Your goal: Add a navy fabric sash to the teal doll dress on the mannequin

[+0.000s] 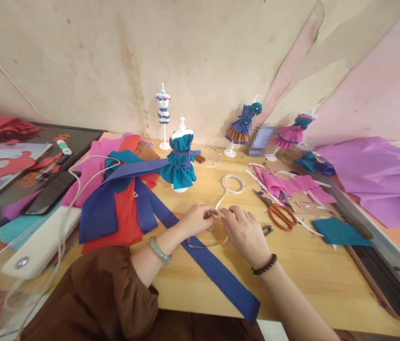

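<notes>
A roll of narrow white tape lies on the wooden table, its loose strip running down to my hands. My left hand pinches that strip between thumb and fingertips. Just to its right, my right hand has its fingers bent inward with the tips close together; what they hold is hidden. A pale loop of the strip hangs below both hands, over a long blue fabric band. Beyond my hands stands a small white dress form wearing a ruffled teal dress with a blue sash.
Orange-handled scissors lie right of my right hand, near pink scraps and a teal fabric piece. Blue, red and pink fabric is heaped at left, beside a white power strip. Several dressed forms stand along the wall.
</notes>
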`<state>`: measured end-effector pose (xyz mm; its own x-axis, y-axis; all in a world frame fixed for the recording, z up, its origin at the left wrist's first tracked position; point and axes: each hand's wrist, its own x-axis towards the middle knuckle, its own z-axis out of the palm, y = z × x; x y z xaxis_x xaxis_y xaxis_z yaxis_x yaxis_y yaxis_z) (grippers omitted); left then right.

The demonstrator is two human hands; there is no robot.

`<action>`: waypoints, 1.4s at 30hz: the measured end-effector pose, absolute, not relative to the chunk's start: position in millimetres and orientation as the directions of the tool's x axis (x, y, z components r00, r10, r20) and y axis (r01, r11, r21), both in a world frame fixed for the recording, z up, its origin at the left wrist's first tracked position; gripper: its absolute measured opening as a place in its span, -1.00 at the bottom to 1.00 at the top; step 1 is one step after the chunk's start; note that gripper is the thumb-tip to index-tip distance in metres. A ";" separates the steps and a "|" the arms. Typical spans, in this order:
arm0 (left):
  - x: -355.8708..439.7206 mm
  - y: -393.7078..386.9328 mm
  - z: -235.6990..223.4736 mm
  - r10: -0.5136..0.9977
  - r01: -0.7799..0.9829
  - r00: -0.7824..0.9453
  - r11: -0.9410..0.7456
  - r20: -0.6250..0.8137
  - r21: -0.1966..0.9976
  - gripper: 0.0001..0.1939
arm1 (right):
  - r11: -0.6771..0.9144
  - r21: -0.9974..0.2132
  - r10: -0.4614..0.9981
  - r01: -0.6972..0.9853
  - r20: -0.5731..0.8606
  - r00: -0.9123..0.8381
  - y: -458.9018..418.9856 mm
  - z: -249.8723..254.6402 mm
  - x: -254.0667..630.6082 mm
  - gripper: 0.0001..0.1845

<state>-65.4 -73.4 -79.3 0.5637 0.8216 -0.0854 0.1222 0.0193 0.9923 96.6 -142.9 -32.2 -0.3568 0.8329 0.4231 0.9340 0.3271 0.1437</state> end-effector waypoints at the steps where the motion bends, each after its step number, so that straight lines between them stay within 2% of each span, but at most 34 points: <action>1: -65.2 -73.7 -78.1 0.823 0.112 0.561 0.031 -0.090 0.993 -0.75 | 0.317 0.174 0.839 0.932 0.407 -0.361 -143.2 -30.0 96.6 -0.80; 3: -64.8 -74.5 -75.9 0.826 0.097 0.554 0.058 -0.102 0.994 -0.76 | 0.320 0.149 0.845 0.936 0.403 -0.353 -144.4 -26.2 97.6 -0.73; 7: -64.9 -75.3 -72.8 0.827 0.090 0.548 0.090 -0.125 0.992 -0.77 | 0.316 -0.098 0.874 0.944 0.418 -0.249 -149.0 -23.9 109.9 -0.53; 10: -65.8 -74.8 -71.6 0.832 0.072 0.541 0.101 -0.124 0.992 -0.75 | 0.353 -0.183 0.891 0.917 0.366 -0.270 -155.8 -29.0 133.6 -0.51; 12: -66.2 -74.4 -70.2 0.833 0.061 0.538 0.111 -0.126 0.992 -0.76 | 0.382 -0.151 0.885 0.912 0.345 -0.313 -162.8 -36.0 154.2 -0.47; 18: -64.3 -74.9 -64.4 0.833 0.012 0.533 0.165 -0.146 0.986 -0.80 | 0.414 0.111 0.844 0.903 0.326 -0.427 -191.7 -61.8 195.1 -0.54; 21: -63.2 -75.4 -62.3 0.832 -0.026 0.532 0.200 -0.155 0.980 -0.78 | 0.366 0.097 0.864 0.925 0.334 -0.377 -200.9 -66.4 192.5 -0.59; 23: -63.5 -75.4 -60.7 0.823 -0.051 0.545 0.226 -0.163 0.973 -0.73 | 0.329 -0.019 0.881 0.944 0.367 -0.299 -201.3 -64.2 184.4 -0.63; 26: -65.3 -74.9 -59.1 0.793 -0.081 0.587 0.259 -0.163 0.963 -0.62 | 0.206 -0.381 0.925 0.901 0.375 -0.052 -192.7 -53.9 165.7 -0.69; 28: -66.7 -74.6 -59.1 0.771 -0.092 0.618 0.263 -0.152 0.961 -0.55 | 0.081 -0.641 0.964 0.763 0.245 0.104 -182.3 -44.7 151.0 -0.71; 29: -67.2 -74.6 -59.4 0.765 -0.096 0.628 0.260 -0.144 0.961 -0.53 | 0.035 -0.733 0.978 0.679 0.165 0.128 -176.5 -40.3 143.8 -0.70; 31: -68.0 -74.7 -60.0 0.759 -0.103 0.638 0.252 -0.130 0.962 -0.50 | 0.000 -0.827 0.989 0.562 0.081 0.120 -165.5 -33.4 131.0 -0.67; 34: -68.8 -74.9 -60.1 0.761 -0.104 0.638 0.240 -0.120 0.965 -0.47 | 0.034 -0.812 0.990 0.582 0.106 0.090 -154.5 -29.1 118.4 -0.66; 38: -69.5 -74.5 -59.4 0.760 -0.107 0.640 0.234 -0.113 0.966 -0.46 | 0.075 -0.660 0.993 0.748 0.120 0.006 -150.4 -29.3 114.8 -0.69; 42: -69.7 -74.9 -58.2 0.749 -0.096 0.652 0.231 -0.114 0.968 -0.45 | 0.123 -0.553 0.988 0.824 0.144 -0.051 -148.2 -25.0 117.9 -0.76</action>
<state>-69.7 -74.9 -58.2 0.6522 0.7494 -0.1141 -0.0957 0.2307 0.9683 117.9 -148.2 -25.0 -0.0506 0.9882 0.1443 0.8244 0.1229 -0.5525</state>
